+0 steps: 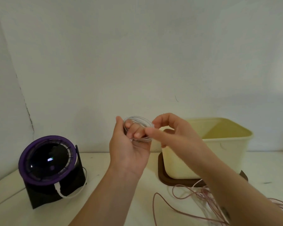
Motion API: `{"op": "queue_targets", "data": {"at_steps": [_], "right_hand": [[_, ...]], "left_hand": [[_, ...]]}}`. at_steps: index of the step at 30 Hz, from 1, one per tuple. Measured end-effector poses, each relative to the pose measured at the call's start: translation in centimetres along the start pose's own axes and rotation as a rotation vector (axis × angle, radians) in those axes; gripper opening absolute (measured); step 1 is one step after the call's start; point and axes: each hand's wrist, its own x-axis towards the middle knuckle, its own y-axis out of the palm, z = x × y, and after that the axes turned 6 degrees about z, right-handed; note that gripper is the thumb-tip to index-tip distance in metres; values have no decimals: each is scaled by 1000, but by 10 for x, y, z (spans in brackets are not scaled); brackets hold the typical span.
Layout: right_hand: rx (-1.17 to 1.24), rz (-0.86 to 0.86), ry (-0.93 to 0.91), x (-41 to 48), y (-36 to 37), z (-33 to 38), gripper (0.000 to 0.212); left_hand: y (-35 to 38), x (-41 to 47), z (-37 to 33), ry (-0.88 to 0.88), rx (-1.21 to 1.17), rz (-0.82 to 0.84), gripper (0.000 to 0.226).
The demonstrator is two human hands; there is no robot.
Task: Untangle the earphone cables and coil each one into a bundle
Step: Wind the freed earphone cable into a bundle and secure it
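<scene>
The coiled white earphone cable point(138, 128) is held up above the table point(114, 193), looped round the curled fingers of the left hand point(127, 147), its right edge pinched by the right hand point(173, 129), while loose pink cables point(194, 193) sprawl before the cream tub point(219, 154).

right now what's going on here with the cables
A person is coiling a white earphone cable: its loops sit around the fingers of the left hand, and the right hand pinches the coil's edge. A pink cable lies loose and tangled on the table, in front of a cream tub, not yet coiled.
</scene>
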Motion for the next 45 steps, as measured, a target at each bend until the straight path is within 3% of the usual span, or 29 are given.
{"op": "queue_targets", "data": {"at_steps": [2, 5, 7, 10, 12, 19, 22, 24, 30, 33, 40, 45], "right_hand": [[103, 126, 94, 2, -13, -1, 50], [153, 348, 140, 0, -23, -1, 51], [104, 395, 133, -1, -31, 2, 55], [-32, 379, 119, -5, -46, 9, 29], [-88, 400, 112, -6, -53, 11, 24], [229, 327, 110, 1, -50, 3, 19], [269, 292, 128, 3, -51, 1, 20], [268, 270, 125, 3, -52, 1, 18], [219, 215, 119, 2, -52, 4, 15], [116, 195, 110, -1, -52, 10, 18], [-216, 137, 63, -5, -49, 22, 8], [-281, 140, 50, -6, -50, 26, 8]], "left_hand": [[2, -3, 0, -85, 42, 123, 48], [5, -10, 7, -170, 250, 251, 47], [5, -12, 7, -191, 368, 303, 46], [4, -14, 2, -252, 517, 377, 47], [5, -14, 2, -277, 577, 403, 46], [0, -5, -3, -105, 728, 399, 31], [-13, 2, -5, 19, 1092, 394, 48], [-16, 4, -7, 18, 1180, 391, 60], [-16, 5, -13, -158, 1109, 382, 27], [-15, 4, -12, -172, 1108, 306, 11], [-15, 3, -13, -11, 1477, 292, 9], [-12, -1, -6, 82, 1531, 255, 5]]}}
